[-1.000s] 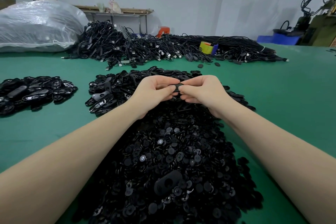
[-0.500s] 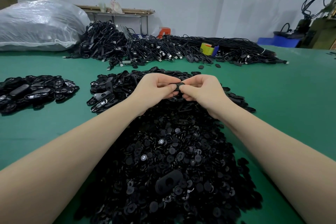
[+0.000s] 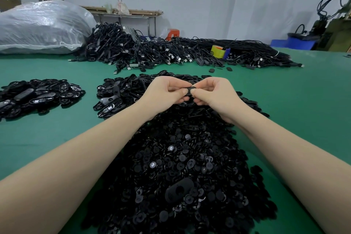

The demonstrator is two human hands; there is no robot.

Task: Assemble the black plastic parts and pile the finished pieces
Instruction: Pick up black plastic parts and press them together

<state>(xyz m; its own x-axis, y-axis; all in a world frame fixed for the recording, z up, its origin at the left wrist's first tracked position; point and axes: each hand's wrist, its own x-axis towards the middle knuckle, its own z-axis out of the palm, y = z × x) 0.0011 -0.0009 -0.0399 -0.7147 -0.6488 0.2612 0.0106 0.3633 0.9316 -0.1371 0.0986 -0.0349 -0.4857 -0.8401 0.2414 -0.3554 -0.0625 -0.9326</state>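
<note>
Both hands, left (image 3: 164, 92) and right (image 3: 216, 94), meet, fingers curled, pinching

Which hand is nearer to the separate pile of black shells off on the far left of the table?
Left. The left hand is nearer the far-left pile; the right hand lies beyond it, farther right.

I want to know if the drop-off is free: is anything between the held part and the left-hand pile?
Nothing visible does. Both hands, left hand and right hand, pinch the small black plastic part; only bare green tabletop separates the piles before the far-left pile.
</note>
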